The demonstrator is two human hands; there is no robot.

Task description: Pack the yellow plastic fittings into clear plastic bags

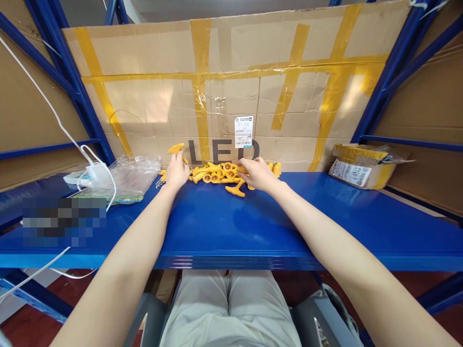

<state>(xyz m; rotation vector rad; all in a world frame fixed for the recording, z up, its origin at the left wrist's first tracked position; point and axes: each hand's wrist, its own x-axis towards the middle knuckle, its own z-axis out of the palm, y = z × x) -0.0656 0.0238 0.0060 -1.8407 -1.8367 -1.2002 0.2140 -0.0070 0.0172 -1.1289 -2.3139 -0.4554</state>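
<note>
Raised at the left end of the pile, my left hand [177, 168] is closed around a yellow T-handled corkscrew [176, 148], its handle sticking up above the fingers. My right hand [258, 173] reaches into the right part of the pile of yellow plastic corkscrew parts [217, 172], fingers curled down among them. What those fingers grip is hidden. Several parts in the pile are hollow sleeves with round openings facing me. A loose yellow T-shaped handle [235, 189] lies just in front, beside the right fingertips. Bare metal spirals [159, 182] show left of my left hand.
The blue shelf top [231, 226] is backed by a taped cardboard sheet [144, 106]. To the left lie a clear plastic bag [133, 173], a white charger with cables [97, 173] and a blurred-out item [63, 221]. A small cardboard box [358, 166] stands right.
</note>
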